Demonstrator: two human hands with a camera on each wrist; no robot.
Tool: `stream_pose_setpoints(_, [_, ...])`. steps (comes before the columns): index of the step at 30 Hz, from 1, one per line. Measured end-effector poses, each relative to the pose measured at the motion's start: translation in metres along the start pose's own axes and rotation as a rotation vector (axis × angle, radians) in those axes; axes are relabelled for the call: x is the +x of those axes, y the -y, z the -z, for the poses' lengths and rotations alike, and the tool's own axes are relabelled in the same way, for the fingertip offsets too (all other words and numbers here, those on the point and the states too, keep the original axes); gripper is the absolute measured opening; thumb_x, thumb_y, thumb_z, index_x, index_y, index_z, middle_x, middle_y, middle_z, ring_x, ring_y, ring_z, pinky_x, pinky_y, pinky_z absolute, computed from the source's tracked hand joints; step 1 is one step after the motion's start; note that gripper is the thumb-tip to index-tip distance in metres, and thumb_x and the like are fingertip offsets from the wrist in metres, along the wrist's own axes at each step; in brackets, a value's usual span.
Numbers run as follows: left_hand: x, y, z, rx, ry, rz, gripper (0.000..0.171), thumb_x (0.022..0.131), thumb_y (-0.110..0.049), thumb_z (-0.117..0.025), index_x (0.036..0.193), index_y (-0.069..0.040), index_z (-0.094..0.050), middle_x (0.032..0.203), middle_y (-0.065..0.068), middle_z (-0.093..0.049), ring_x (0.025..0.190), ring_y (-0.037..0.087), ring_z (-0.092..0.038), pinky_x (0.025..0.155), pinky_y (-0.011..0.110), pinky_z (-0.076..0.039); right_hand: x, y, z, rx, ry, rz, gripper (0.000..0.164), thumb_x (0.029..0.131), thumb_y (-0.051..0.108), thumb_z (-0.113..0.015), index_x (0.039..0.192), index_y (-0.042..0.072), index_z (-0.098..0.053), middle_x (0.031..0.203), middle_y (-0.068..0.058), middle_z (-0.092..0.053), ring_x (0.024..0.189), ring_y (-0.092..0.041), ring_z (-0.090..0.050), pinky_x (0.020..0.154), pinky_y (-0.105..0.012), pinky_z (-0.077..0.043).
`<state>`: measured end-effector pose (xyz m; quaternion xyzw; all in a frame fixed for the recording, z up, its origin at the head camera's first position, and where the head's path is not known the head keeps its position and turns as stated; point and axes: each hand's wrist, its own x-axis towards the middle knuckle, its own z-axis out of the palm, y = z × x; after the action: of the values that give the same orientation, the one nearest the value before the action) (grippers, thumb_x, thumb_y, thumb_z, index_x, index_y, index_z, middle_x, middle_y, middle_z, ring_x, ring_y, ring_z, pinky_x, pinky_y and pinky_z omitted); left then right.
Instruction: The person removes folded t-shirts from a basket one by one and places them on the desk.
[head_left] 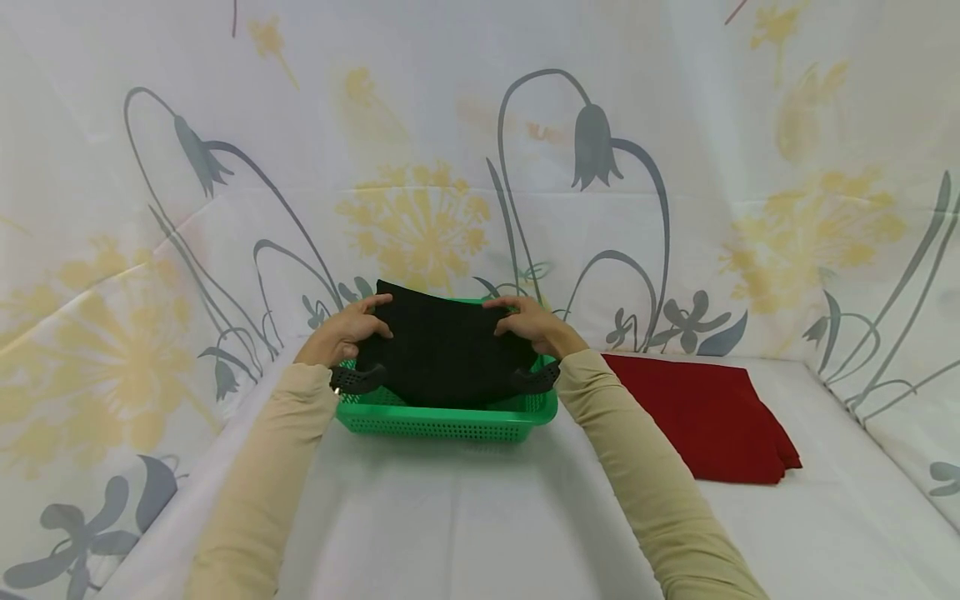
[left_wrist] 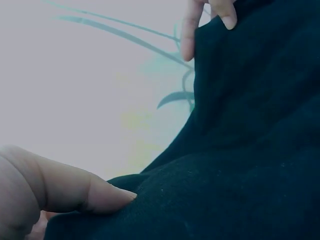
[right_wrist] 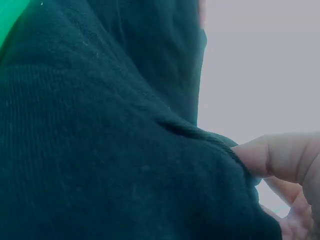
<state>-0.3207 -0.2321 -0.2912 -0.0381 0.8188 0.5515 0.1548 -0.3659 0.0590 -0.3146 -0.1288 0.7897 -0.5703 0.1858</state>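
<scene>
A black cloth (head_left: 446,346) is stretched between both hands over a green plastic basket (head_left: 442,421). At its upper left edge my left hand (head_left: 348,327) pinches the fabric between thumb and fingers. My right hand (head_left: 528,323) pinches the upper right edge the same way. The left wrist view shows the thumb pressed on the dark cloth (left_wrist: 225,150), with the other hand's fingers at the far edge. In the right wrist view, thumb and fingers grip a folded edge of the cloth (right_wrist: 125,140). The lower part of the cloth hangs inside the basket.
To the right of the basket, a folded dark red cloth (head_left: 705,417) lies on the white-covered table (head_left: 450,525). Behind the table hangs a white curtain (head_left: 420,100) printed with grey and yellow flowers. A black strap circles each wrist.
</scene>
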Motion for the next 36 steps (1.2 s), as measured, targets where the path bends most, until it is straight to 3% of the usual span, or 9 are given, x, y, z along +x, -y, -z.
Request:
stream_pose_setpoints(8, [-0.003,-0.002,0.002,-0.008,-0.013,-0.036,0.071,0.097,-0.005,-0.051,0.156,-0.028,-0.020,0.161,0.009,0.006,0.037,0.010,-0.022,0.038,0.023,-0.026,-0.007,0.004,0.005,0.015,-0.018,0.075,0.053,0.092,-0.003,-0.056,0.143,0.009,-0.049,0.137,-0.019,-0.047,0.120,-0.036,-0.049,0.099,-0.046,-0.041])
stream_pose_setpoints(12, [-0.004,-0.003,0.002,-0.110,-0.007,-0.065,0.073,0.095,0.000,-0.050,0.156,-0.027,-0.021,0.161,0.008,0.004,0.042,0.010,-0.042,0.037,0.022,-0.025,-0.012,0.009,0.007,0.034,-0.030,0.098,0.055,0.090,-0.001,-0.059,0.143,0.008,-0.049,0.138,-0.019,-0.047,0.121,-0.035,-0.048,0.099,-0.045,-0.041])
stream_pose_setpoints(15, [-0.008,-0.005,0.001,-0.188,0.003,-0.090,0.074,0.096,0.003,-0.048,0.157,-0.027,-0.019,0.161,0.007,0.002,0.069,0.016,-0.061,0.041,0.022,-0.031,-0.014,0.012,0.008,0.047,-0.041,0.100,0.057,0.088,0.002,-0.064,0.143,0.009,-0.049,0.135,-0.018,-0.050,0.116,-0.035,-0.053,0.093,-0.045,-0.046])
stream_pose_setpoints(19, [-0.016,-0.010,-0.001,-0.257,0.022,-0.120,0.074,0.096,0.005,-0.045,0.157,-0.027,-0.016,0.161,0.005,0.001,0.110,0.029,-0.055,0.054,0.022,-0.044,-0.018,0.014,0.011,0.049,-0.057,0.106,0.061,0.086,0.003,-0.069,0.143,0.010,-0.049,0.136,-0.016,-0.050,0.110,-0.034,-0.057,0.089,-0.043,-0.049])
stream_pose_setpoints(23, [-0.021,-0.010,0.000,-0.231,0.031,-0.157,0.073,0.097,0.003,-0.046,0.157,-0.028,-0.017,0.161,0.004,0.002,0.074,0.020,-0.062,0.044,0.022,-0.035,-0.023,0.014,0.013,0.044,-0.064,0.129,0.062,0.085,0.002,-0.070,0.143,0.011,-0.049,0.142,-0.015,-0.046,0.114,-0.034,-0.054,0.089,-0.043,-0.048])
stream_pose_setpoints(26, [-0.023,-0.008,0.001,-0.195,0.035,-0.183,0.072,0.098,-0.001,-0.048,0.157,-0.030,-0.017,0.161,0.001,0.003,0.038,0.010,-0.037,0.037,0.023,-0.025,-0.026,0.013,0.014,0.035,-0.075,0.148,0.063,0.085,0.002,-0.071,0.143,0.012,-0.049,0.143,-0.014,-0.044,0.112,-0.033,-0.055,0.085,-0.042,-0.050])
stream_pose_setpoints(30, [-0.026,-0.007,0.002,-0.156,0.019,-0.206,0.071,0.098,-0.006,-0.050,0.156,-0.035,-0.019,0.161,-0.002,0.005,0.034,0.011,-0.022,0.035,0.023,-0.025,-0.030,0.013,0.015,0.039,-0.099,0.169,0.064,0.084,0.001,-0.072,0.143,0.015,-0.051,0.141,-0.014,-0.045,0.104,-0.032,-0.059,0.076,-0.039,-0.053])
stream_pose_setpoints(35, [-0.028,-0.006,-0.001,-0.189,0.005,-0.220,0.070,0.098,-0.007,-0.051,0.154,-0.040,-0.023,0.161,0.005,0.001,0.034,0.010,-0.022,0.035,0.023,-0.024,-0.034,0.012,0.017,0.031,-0.134,0.211,0.065,0.083,0.002,-0.073,0.142,0.018,-0.052,0.143,-0.011,-0.043,0.105,-0.032,-0.059,0.075,-0.038,-0.054])
stream_pose_setpoints(36, [-0.029,-0.007,-0.002,-0.237,0.021,-0.225,0.070,0.098,-0.005,-0.050,0.154,-0.040,-0.024,0.161,0.007,-0.003,0.036,0.008,-0.031,0.036,0.022,-0.030,-0.035,0.011,0.018,0.025,-0.142,0.225,0.065,0.083,0.002,-0.073,0.142,0.018,-0.052,0.143,-0.011,-0.043,0.106,-0.032,-0.058,0.076,-0.039,-0.053])
